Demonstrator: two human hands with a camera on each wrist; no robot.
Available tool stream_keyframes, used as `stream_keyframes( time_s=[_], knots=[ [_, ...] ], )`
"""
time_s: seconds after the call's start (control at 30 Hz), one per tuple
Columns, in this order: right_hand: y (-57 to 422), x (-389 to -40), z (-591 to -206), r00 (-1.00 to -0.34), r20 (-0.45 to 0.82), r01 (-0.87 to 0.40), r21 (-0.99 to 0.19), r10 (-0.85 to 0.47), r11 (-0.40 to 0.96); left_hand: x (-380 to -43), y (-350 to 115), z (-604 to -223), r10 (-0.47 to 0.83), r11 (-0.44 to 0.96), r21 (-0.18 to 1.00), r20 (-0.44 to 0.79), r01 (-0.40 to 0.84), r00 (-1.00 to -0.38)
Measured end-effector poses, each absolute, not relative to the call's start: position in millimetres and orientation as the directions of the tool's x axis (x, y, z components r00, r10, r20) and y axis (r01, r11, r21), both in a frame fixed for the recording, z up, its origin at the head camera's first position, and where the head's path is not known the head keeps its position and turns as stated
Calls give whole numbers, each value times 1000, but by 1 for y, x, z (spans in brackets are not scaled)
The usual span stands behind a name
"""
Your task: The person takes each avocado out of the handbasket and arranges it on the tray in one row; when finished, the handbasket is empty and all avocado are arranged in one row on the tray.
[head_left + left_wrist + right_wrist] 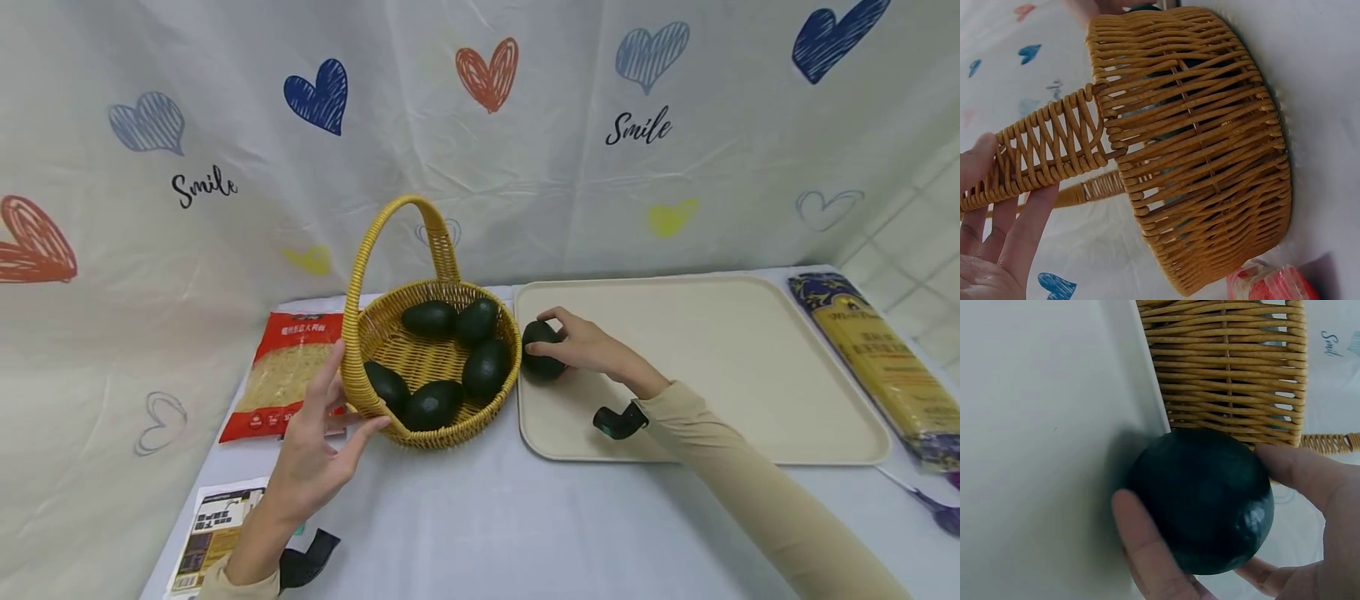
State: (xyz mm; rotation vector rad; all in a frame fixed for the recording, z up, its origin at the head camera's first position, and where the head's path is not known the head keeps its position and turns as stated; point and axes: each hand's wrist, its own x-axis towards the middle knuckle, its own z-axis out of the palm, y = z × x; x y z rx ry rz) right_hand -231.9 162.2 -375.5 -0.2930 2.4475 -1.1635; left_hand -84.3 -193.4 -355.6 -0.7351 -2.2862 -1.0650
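Observation:
A round yellow-brown wicker basket (420, 358) with a tall arched handle (1041, 147) holds several dark green avocados (435, 405). My left hand (318, 450) is at the basket's left side and holds the foot of the handle, its thumb on one face and its fingers on the other. On the right, my right hand (588, 343) grips a single avocado (1204, 500) between thumb and fingers. That avocado is over the left edge of a cream tray (705, 367), close beside the basket wall. Part of it is hidden by the fingers.
A red pasta bag (288, 375) lies left of the basket, with a printed packet (213, 533) nearer the front. Another yellow and blue packet (877, 358) lies along the tray's right side, near a purple utensil (937, 512). A heart-printed curtain (525, 167) hangs behind.

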Motion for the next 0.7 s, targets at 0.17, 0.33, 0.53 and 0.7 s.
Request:
stream_keyframes(
  time_s=[0.17, 0.33, 0.53, 0.7],
  knots=[
    [166, -231, -370, -897, -264, -21, -777, -355, 629, -83, -195, -356, 263, 551, 510, 645, 660, -718],
    [174, -229, -357, -911, -229, -35, -785, -343, 618, -83, -196, -356, 266, 551, 505, 649, 664, -713],
    [182, -228, -332, -940, -124, -106, -779, -317, 619, -83, -195, -355, 263, 557, 507, 644, 658, -719],
    [186, -223, -314, -944, -55, -170, -763, -325, 623, -83, -193, -356, 270, 538, 516, 643, 667, -716]
  ],
)
